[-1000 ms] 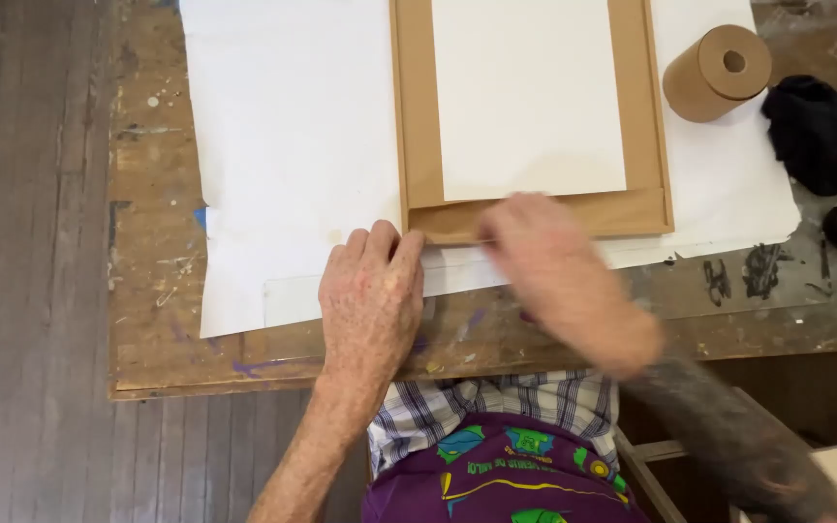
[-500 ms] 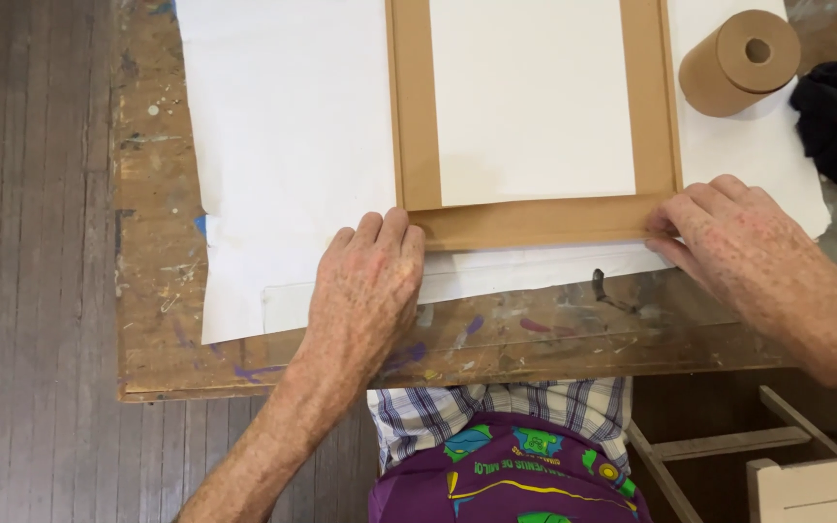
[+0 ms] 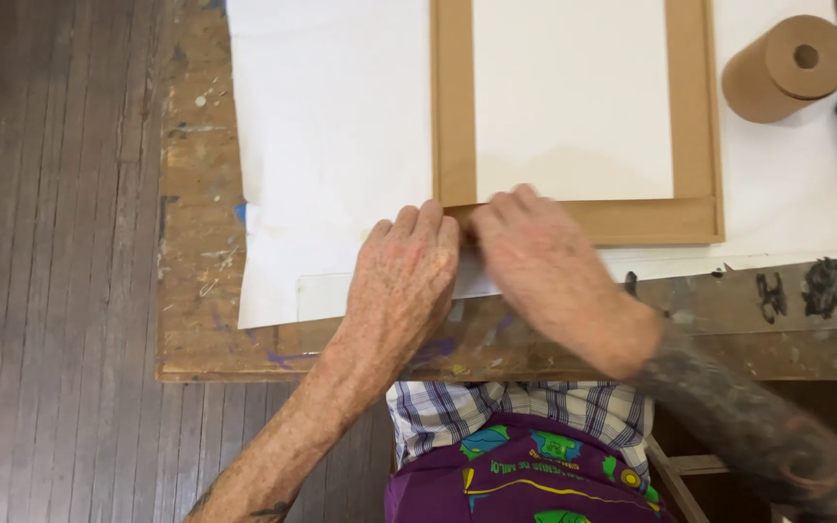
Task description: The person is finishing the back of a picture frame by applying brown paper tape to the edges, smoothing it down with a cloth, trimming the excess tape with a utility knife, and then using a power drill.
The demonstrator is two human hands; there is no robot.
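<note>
Pressing flat at the near-left corner of the board (image 3: 573, 97), the left hand (image 3: 404, 281) and right hand (image 3: 544, 261) gripped nothing; brown tape (image 3: 583, 221) bordered three visible edges, seemingly nearly finished, tape roll (image 3: 789, 68) lay beside on the desk (image 3: 196, 329).

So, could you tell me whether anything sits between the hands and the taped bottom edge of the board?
Nothing visible does. The left hand and right hand both rest directly on the brown tape strip at the board's lower left corner. The tape roll stands apart at upper right.

Paint-stained wooden table (image 3: 196, 291), plank floor (image 3: 50, 291)
</note>
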